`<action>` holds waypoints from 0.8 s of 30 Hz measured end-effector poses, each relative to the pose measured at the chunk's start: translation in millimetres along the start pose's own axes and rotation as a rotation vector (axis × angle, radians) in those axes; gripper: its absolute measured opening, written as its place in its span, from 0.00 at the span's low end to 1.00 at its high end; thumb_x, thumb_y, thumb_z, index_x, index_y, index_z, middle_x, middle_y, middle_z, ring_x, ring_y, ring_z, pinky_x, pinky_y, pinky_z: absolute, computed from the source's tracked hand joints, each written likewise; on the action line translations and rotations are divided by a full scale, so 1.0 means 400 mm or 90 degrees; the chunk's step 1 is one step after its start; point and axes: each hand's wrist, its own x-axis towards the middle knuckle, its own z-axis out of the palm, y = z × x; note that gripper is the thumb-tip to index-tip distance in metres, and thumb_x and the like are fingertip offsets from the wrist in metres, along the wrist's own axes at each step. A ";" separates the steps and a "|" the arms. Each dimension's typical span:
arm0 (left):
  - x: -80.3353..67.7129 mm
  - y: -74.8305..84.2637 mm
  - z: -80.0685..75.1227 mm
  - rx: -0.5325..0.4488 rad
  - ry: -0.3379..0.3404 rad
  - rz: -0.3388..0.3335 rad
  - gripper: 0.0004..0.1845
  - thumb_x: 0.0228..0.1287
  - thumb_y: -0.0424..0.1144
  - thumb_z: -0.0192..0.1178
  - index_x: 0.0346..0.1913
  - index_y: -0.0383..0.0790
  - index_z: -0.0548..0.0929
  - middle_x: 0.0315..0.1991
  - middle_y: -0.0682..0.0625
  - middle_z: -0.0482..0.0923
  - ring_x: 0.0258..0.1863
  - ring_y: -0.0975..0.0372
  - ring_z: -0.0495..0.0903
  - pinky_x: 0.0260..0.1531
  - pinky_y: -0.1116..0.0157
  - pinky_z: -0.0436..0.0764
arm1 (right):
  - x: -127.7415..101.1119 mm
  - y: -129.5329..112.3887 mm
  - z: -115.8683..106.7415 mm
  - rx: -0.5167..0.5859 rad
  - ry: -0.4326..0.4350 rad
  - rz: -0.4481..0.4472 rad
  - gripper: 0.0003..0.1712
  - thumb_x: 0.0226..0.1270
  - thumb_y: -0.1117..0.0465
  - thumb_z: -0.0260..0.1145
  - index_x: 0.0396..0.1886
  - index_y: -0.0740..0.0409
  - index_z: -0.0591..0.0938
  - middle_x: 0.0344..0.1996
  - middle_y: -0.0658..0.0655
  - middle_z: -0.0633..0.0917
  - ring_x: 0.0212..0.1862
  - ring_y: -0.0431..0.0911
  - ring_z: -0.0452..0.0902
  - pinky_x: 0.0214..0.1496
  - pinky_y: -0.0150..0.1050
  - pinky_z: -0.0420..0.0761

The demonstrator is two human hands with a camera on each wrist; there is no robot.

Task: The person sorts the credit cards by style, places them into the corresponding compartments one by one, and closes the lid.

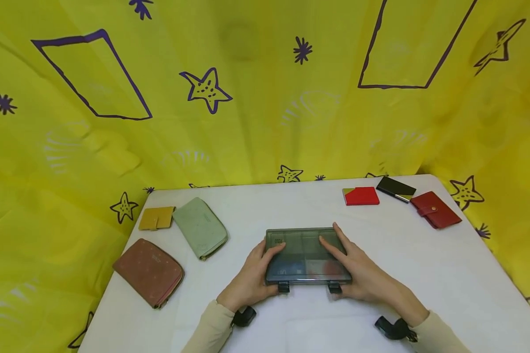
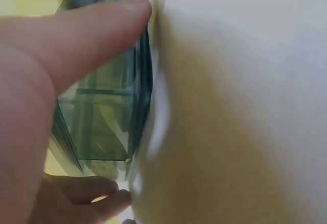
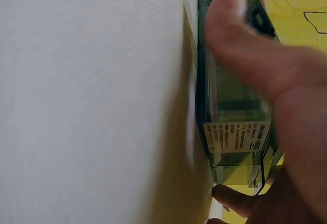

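Observation:
A smoky transparent compartment box [image 1: 306,255] lies flat on the white table [image 1: 424,274], lid closed, with two black latches [image 1: 284,287] at its near edge. My left hand [image 1: 251,279] grips the box's left end, fingers on the lid and thumb at the near left latch. My right hand [image 1: 362,274] holds the right part, long fingers laid across the lid, thumb by the right latch. In the left wrist view the thumb [image 2: 92,35] lies along the box [image 2: 102,116]. In the right wrist view the thumb [image 3: 240,35] presses the box's edge [image 3: 230,106] above a white label [image 3: 236,136].
At the left lie a yellow card holder [image 1: 156,218], a green wallet [image 1: 200,227] and a brown-pink wallet [image 1: 149,272] near the table edge. At the back right lie a red card case [image 1: 360,196], a black case [image 1: 395,189] and a red wallet [image 1: 435,210]. Yellow cloth surrounds the table.

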 end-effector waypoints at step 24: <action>0.003 -0.037 0.046 -0.194 0.134 -0.098 0.49 0.37 0.51 0.90 0.70 0.66 0.82 0.78 0.40 0.66 0.77 0.43 0.64 0.72 0.36 0.68 | -0.012 -0.001 0.008 0.103 -0.036 0.006 0.67 0.61 0.43 0.80 0.88 0.58 0.50 0.86 0.67 0.31 0.80 0.77 0.45 0.66 0.84 0.64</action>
